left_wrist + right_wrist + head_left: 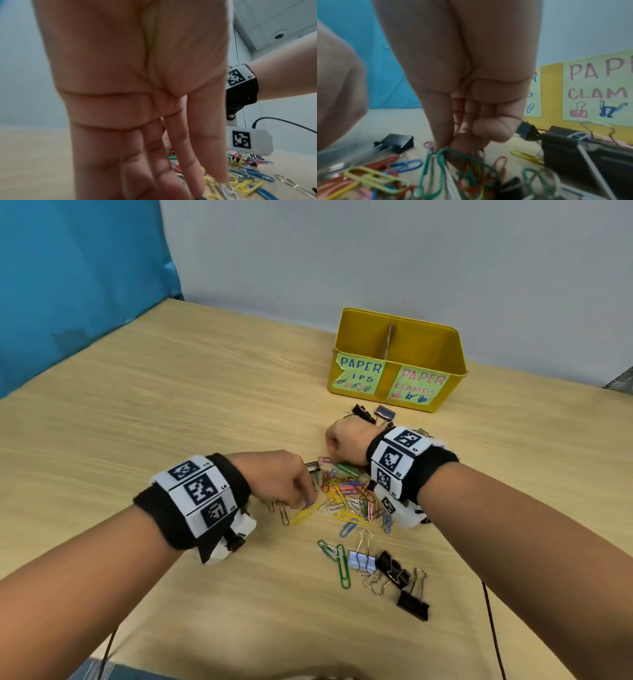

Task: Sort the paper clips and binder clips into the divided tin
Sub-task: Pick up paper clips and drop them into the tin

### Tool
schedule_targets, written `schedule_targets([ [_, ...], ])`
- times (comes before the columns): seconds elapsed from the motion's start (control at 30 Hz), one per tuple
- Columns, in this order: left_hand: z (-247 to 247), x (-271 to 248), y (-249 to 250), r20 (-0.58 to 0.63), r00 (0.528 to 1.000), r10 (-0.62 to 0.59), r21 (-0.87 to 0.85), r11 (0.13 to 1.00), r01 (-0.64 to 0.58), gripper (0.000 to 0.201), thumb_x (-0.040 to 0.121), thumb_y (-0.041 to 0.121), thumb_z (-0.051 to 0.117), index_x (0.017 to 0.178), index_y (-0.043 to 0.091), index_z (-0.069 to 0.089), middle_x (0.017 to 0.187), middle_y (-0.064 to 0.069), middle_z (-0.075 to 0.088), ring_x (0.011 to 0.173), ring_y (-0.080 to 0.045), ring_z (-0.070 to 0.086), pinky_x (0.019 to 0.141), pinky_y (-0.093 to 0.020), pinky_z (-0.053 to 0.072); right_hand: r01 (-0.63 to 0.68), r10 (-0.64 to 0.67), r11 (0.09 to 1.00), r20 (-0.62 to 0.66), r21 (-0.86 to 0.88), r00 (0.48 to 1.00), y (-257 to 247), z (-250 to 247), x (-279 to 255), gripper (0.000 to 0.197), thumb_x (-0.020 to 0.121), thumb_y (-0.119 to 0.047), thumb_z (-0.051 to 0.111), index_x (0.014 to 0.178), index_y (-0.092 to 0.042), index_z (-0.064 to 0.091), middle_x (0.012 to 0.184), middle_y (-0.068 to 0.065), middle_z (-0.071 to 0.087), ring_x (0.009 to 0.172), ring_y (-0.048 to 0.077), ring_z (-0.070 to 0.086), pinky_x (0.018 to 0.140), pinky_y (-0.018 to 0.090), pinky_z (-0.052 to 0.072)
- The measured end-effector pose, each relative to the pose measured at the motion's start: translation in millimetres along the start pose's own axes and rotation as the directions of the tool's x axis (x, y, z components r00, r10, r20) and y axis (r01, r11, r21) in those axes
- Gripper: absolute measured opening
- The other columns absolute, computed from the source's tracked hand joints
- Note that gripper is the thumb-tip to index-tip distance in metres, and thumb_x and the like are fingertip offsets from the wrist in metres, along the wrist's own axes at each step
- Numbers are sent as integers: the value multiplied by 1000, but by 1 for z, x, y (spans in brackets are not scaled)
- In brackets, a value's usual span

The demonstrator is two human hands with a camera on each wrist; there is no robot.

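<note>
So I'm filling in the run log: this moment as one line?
stage: picking from pile | left hand: fingertips at paper clips | right hand: pinching green paper clip | tin: nothing visible inside

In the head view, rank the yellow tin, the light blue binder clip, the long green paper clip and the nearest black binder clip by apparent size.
1. Yellow tin, clearly largest.
2. Long green paper clip.
3. Nearest black binder clip and light blue binder clip: bodies look alike, so unranked.
</note>
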State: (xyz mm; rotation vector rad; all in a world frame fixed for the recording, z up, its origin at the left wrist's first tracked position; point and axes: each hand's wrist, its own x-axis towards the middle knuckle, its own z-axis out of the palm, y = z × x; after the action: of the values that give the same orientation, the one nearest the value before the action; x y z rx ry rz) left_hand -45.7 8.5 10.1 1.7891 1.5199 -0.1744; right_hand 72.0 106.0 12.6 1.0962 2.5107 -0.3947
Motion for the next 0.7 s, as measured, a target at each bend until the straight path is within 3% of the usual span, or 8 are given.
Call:
schedule_targets([
  [0.1, 0, -3, -2, -79, 996, -39, -19, 999, 37, 29, 80, 13, 64, 109, 14, 67, 92, 0, 66, 86, -17, 59, 68, -19, 47, -40, 47, 996, -91, 81, 995, 0, -5, -1, 16, 86, -13, 51, 92, -12, 65, 102, 9, 67, 100, 28, 61, 79, 31, 50],
  [0.2, -2, -6, -3, -175, 983, -58, 11, 998, 60, 38, 79, 9, 63, 116, 15, 57, 93, 0, 57, 76, -14, 49, 52, -7, 32, -116, 119, 992, -55, 42, 991, 2, -8, -5, 21, 85, -10, 54, 104, -6, 63, 109, 12, 63, 98, 27, 60, 76, 31, 50],
  [0.3, -3, -3, 3, -161, 986, -35, 55, 998, 44, 47, 82, 5, 53, 127, 17, 54, 112, -11, 57, 93, -23, 55, 67, -14, 37, -179, 180, 979, 2, -95, 984, 1, -7, -12, 37, 89, -5, 48, 125, -4, 51, 128, 17, 51, 114, 32, 54, 93, 38, 48],
  [0.37, -3, 3, 4, -139, 989, -48, 109, 992, 64, 49, 85, 3, 44, 131, 16, 52, 119, -16, 51, 105, -29, 54, 81, -21, 37, -98, 107, 988, 66, -122, 992, -2, -6, -18, 40, 89, 0, 43, 129, -5, 48, 132, 17, 49, 119, 33, 51, 98, 38, 46],
  [0.53, -7, 3, -6, -188, 971, -148, 117, 978, 172, 55, 87, 5, 40, 141, 18, 36, 124, -17, 41, 112, -35, 52, 99, -40, 43, 33, -25, 997, 111, -67, 993, -6, -12, -33, 47, 89, 4, 37, 131, -13, 50, 135, 10, 51, 122, 27, 49, 92, 30, 41],
  [0.57, -7, 0, -7, -207, 963, -174, 89, 977, 196, 54, 87, 5, 42, 139, 17, 37, 125, -15, 41, 109, -32, 53, 95, -39, 46, 32, -27, 998, 92, -50, 995, -7, -11, -34, 48, 89, 4, 37, 132, -15, 48, 135, 11, 49, 121, 28, 49, 91, 31, 41],
  [0.63, -3, -9, -10, -182, 958, -219, 84, 968, 238, 44, 84, 7, 49, 128, 13, 44, 120, -10, 44, 86, -21, 55, 71, -30, 48, 40, -36, 999, 108, -27, 993, -11, -3, -36, 49, 89, 2, 37, 133, -18, 45, 133, 13, 45, 118, 31, 50, 86, 32, 41],
  [0.7, 6, -18, -13, -96, 958, -270, 110, 954, 280, 43, 78, 6, 59, 118, 13, 47, 112, -5, 50, 71, -15, 50, 52, -24, 40, 75, -72, 997, 171, -15, 983, -16, 6, -40, 45, 88, 0, 38, 129, -18, 46, 130, 13, 44, 113, 32, 51, 82, 34, 41],
])
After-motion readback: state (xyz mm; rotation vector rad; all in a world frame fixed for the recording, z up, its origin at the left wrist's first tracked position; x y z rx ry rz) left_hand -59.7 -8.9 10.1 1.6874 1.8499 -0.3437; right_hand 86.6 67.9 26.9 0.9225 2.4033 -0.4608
